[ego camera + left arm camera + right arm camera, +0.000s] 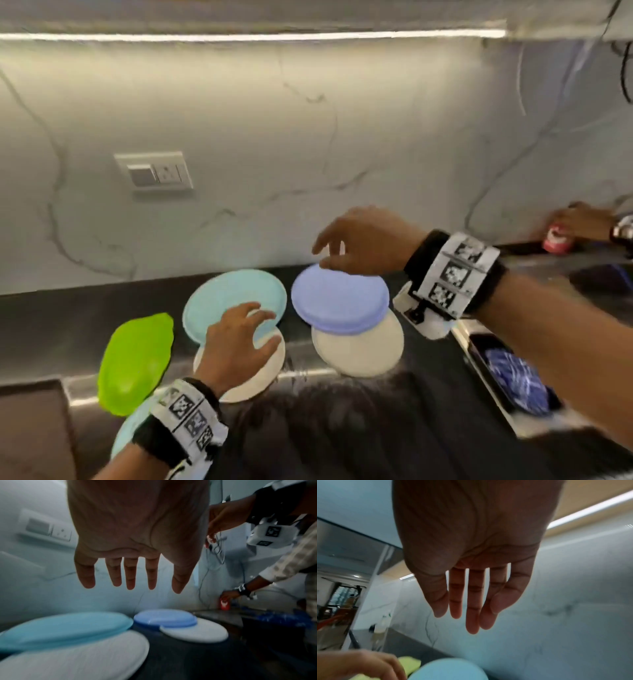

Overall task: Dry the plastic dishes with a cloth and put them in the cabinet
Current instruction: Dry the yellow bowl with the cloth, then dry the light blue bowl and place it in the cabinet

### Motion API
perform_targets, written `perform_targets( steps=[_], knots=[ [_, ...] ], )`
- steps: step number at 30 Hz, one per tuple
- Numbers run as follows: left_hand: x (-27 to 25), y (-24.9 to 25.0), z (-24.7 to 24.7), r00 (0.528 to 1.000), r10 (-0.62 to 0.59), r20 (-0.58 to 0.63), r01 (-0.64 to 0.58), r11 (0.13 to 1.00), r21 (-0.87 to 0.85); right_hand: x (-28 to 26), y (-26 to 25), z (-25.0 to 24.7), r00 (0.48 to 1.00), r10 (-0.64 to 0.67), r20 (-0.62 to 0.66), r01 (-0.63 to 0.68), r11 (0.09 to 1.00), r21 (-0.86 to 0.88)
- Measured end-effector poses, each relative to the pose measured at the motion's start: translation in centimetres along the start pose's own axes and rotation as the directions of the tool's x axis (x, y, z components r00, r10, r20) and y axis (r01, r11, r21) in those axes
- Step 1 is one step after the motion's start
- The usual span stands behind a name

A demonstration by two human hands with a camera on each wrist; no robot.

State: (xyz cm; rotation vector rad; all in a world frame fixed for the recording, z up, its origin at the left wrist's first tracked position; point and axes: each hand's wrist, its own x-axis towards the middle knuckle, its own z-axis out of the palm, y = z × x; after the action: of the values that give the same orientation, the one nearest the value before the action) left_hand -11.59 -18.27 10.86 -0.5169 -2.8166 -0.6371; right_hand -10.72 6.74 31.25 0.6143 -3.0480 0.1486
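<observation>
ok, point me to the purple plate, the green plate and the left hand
purple plate [337, 301]: head view, middle of its upturned face.
green plate [137, 359]: head view, centre of its surface.
left hand [236, 346]: head view, back of the hand, over the white plate [270, 370].

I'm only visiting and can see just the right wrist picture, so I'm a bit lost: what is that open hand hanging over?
Observer: The right hand hovers above the far rim of a lavender-blue plate. Its fingers are relaxed and hold nothing.
Operator: Is anything under that plate?
Observer: Yes, it overlaps a white plate lying on the dark counter.
Operator: And the other hand in the corner of my picture?
Observer: The left hand is spread over a second white plate, next to the light blue plate that you can see.
</observation>
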Motion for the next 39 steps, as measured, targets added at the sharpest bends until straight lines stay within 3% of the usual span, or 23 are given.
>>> perform_targets(
  steps=[3, 5, 11, 15, 17, 21, 24, 26, 31, 36, 39],
  knots=[
    [-4.4, -2.7, 4.7, 0.947, -0.195, 0.255, 0.160, 0.975, 0.152, -2.1, 1.4, 9.0, 0.988, 0.074, 0.138, -0.079, 0.996, 0.029],
    [-6.5, -4.4, 5.9, 0.892, -0.320, 0.320, 0.242, 0.935, 0.259, -3.6, 1.6, 14.1, 0.973, 0.103, 0.209, -0.119, 0.991, 0.068],
    [-9.5, -7.8, 4.7, 0.877, -0.455, 0.154, 0.376, 0.850, 0.369, -7.4, 0.4, 22.4, 0.928, 0.129, 0.349, -0.202, 0.962, 0.183],
    [-10.7, -9.8, 2.9, 0.698, -0.676, 0.234, 0.561, 0.720, 0.408, -9.5, 0.8, 24.0, 0.929, 0.148, 0.340, -0.235, 0.944, 0.230],
    [-11.5, -10.5, 2.7, 0.661, -0.706, 0.254, 0.603, 0.702, 0.380, -10.3, 1.4, 24.1, 0.928, 0.164, 0.334, -0.250, 0.940, 0.232],
    [-13.0, -10.3, 2.8, 0.701, -0.675, 0.228, 0.585, 0.728, 0.357, -12.2, 3.3, 23.7, 0.924, 0.227, 0.309, -0.301, 0.929, 0.217],
    [-13.6, -9.1, 3.7, 0.791, -0.562, 0.242, 0.490, 0.819, 0.298, -13.6, 5.2, 23.0, 0.916, 0.305, 0.260, -0.360, 0.911, 0.201],
    [-13.8, -6.9, 5.0, 0.822, -0.490, 0.291, 0.412, 0.863, 0.292, -14.8, 6.8, 22.5, 0.900, 0.374, 0.223, -0.419, 0.884, 0.208],
    [-11.8, -0.3, 6.9, 0.805, -0.464, 0.370, 0.384, 0.882, 0.272, -17.4, 11.3, 21.1, 0.858, 0.492, 0.150, -0.513, 0.838, 0.185],
    [-9.6, 5.5, 9.6, 0.822, -0.375, 0.429, 0.302, 0.925, 0.231, -20.1, 17.4, 20.7, 0.699, 0.715, 0.018, -0.705, 0.685, 0.184],
    [-8.8, 9.5, 11.6, 0.845, -0.295, 0.445, 0.211, 0.950, 0.228, -21.8, 21.3, 20.6, 0.602, 0.798, 0.010, -0.791, 0.595, 0.142]
  ],
)
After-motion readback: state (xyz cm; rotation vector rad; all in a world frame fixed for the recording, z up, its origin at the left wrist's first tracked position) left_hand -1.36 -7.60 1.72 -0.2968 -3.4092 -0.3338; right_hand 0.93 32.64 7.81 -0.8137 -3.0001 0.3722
